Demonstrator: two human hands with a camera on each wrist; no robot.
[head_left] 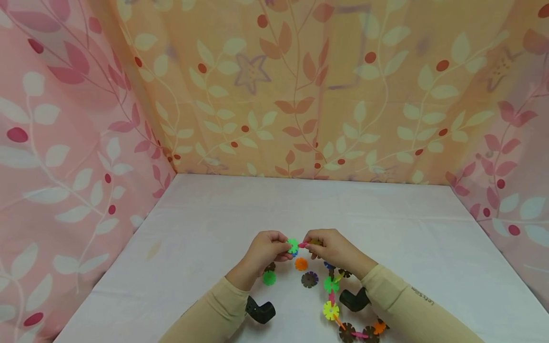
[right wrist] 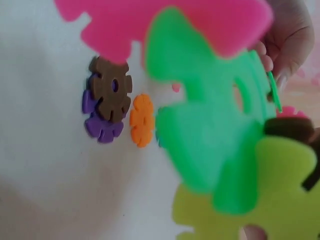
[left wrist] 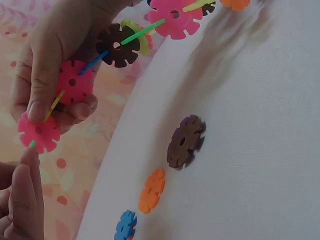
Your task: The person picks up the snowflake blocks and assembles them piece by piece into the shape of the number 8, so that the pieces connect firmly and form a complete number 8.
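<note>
The left hand [head_left: 267,248] pinches a green notched plastic disc [head_left: 293,245] by its edge. Facing it, the right hand [head_left: 336,248] grips a pink notched disc [left wrist: 39,132] at the end of a chain of interlocked discs. The two discs meet between the fingertips; how deeply their slots engage I cannot tell. From the right hand the chain [head_left: 330,310] hangs down to the table, in green, pink, yellow, brown and orange. In the right wrist view, a blurred green chain disc [right wrist: 215,115] covers much of the scene.
Loose discs lie below the hands: an orange one [head_left: 301,264], a brown one [head_left: 308,280] over purple, a blue one [left wrist: 125,225] and a green one [head_left: 269,278]. Black curved pieces [head_left: 261,311] sit by both wrists. Patterned cloth [head_left: 300,95] surrounds the white table [head_left: 206,209].
</note>
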